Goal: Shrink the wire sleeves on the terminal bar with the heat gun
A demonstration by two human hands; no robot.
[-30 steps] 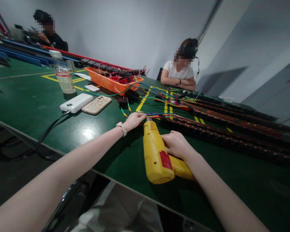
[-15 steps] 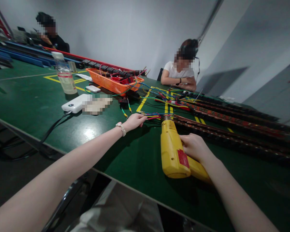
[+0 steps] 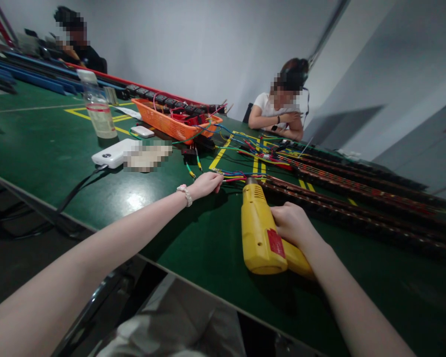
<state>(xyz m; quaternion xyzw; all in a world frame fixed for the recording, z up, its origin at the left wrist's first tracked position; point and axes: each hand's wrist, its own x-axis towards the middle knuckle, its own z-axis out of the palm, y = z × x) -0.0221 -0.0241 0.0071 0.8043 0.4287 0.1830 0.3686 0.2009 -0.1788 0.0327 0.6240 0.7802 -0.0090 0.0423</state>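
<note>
My right hand [image 3: 293, 225] is wrapped round the handle of a yellow heat gun [image 3: 262, 230] with a red label. The gun's metal nozzle [image 3: 251, 181] lies at a bundle of coloured wires [image 3: 241, 177], red, yellow and blue. My left hand [image 3: 207, 184] is closed on the left end of these wires; its fingertips are partly hidden. To the right the wires run into a long dark strip [image 3: 319, 203] on the green table. Two green-yellow wire ends [image 3: 190, 171] lie just beyond my left hand.
An orange basket [image 3: 163, 121] of parts stands behind my left hand. Left of it are a bottle [image 3: 99, 111] and a white power bank [image 3: 115, 153] with a black cable. More long strips [image 3: 375, 181] lie at the right. Two people sit across the table.
The heat gun and my right hand have shifted slightly left, its nozzle moving left along the wires. My left hand still holds the wires, a little further left. The seated person's hand at the right has risen.
</note>
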